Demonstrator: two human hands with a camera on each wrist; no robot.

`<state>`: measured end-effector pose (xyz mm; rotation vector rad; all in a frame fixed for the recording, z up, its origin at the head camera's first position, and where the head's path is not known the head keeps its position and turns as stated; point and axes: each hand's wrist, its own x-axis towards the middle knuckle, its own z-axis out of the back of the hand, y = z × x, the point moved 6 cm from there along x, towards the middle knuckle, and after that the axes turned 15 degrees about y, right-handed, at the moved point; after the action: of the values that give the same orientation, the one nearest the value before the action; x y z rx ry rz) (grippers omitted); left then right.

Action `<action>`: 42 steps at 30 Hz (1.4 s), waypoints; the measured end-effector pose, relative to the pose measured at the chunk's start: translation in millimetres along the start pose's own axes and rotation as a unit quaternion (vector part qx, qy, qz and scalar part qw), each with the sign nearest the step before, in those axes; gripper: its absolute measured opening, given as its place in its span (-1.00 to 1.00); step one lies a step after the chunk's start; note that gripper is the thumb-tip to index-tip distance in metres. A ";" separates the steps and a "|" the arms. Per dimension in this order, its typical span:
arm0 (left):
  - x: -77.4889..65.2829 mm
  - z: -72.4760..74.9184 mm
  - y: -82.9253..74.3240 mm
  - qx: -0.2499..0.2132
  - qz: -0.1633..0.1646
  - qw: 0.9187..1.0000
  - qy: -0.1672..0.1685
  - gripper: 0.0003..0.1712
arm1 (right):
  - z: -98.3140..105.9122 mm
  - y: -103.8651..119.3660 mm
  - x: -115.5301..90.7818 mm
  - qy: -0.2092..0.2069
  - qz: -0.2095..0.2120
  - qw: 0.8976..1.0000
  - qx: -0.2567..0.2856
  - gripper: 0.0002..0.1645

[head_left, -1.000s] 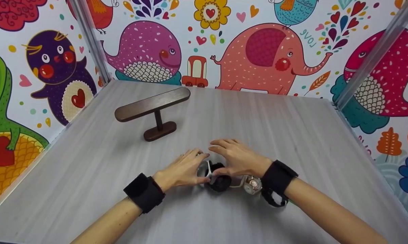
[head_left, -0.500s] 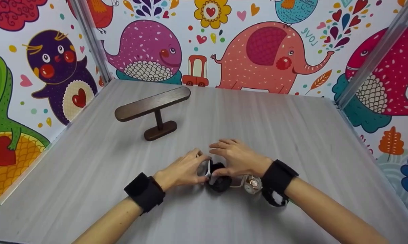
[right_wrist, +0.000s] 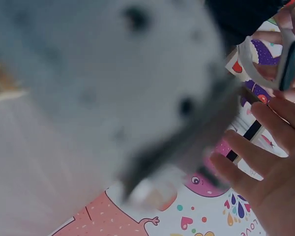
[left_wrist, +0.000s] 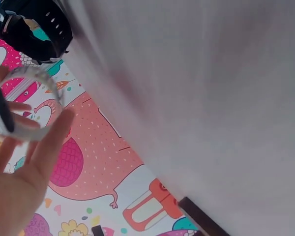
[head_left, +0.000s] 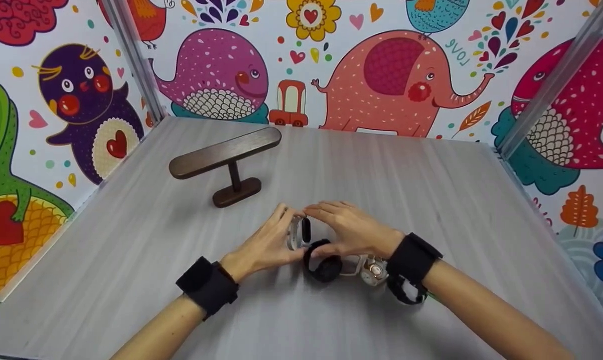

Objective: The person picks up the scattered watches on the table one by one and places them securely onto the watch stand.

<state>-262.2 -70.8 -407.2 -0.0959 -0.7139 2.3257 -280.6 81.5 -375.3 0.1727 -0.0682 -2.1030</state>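
White watch (head_left: 306, 231) in the left hand (head_left: 267, 246), a row of others beside it

Nearest, at the right end of the row, a black-strapped watch (head_left: 400, 294) stands on the grey worktop (head_left: 291, 320), just beside the black band (head_left: 414, 260) round the right wrist. Next to it come a silver-and-gold watch (head_left: 375, 271) and a thin pale strap (head_left: 352, 274), then a bulky black watch (head_left: 327, 270).

The white watch, its dark face turned towards the right hand (head_left: 354, 230), is at the left end of the row, just past the black one. The left hand pinches it between thumb and fingers; another black band (head_left: 208, 287) circles that wrist. The right hand's fingers are straight and well apart from its thumb, which lies over the bulky black watch; whether either touches a watch, I cannot tell.

Farther back and to the left stands a dark wooden stand (head_left: 226, 154), its long bar slanting. Behind it rises a wall (head_left: 301, 60) printed with cartoon animals.
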 end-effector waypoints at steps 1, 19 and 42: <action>-0.7 1.1 0.0 -0.010 -0.007 1.000 -0.013 -0.30 | 1.1 0.6 0.0 -0.007 0.001 1.000 0.003 0.03; -16.6 30.1 -24.5 -0.093 -0.166 0.968 -0.162 -0.27 | 37.0 22.7 -10.2 -0.173 0.130 0.975 0.040 -0.11; -46.3 57.8 -4.9 -0.040 -0.156 0.960 -0.229 -0.27 | 49.9 16.5 14.0 -0.191 0.137 0.972 0.013 -0.06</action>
<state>-239.1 -124.6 -361.5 0.5010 -0.9705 2.0259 -281.2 59.9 -325.4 -0.2184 -0.3322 -1.8338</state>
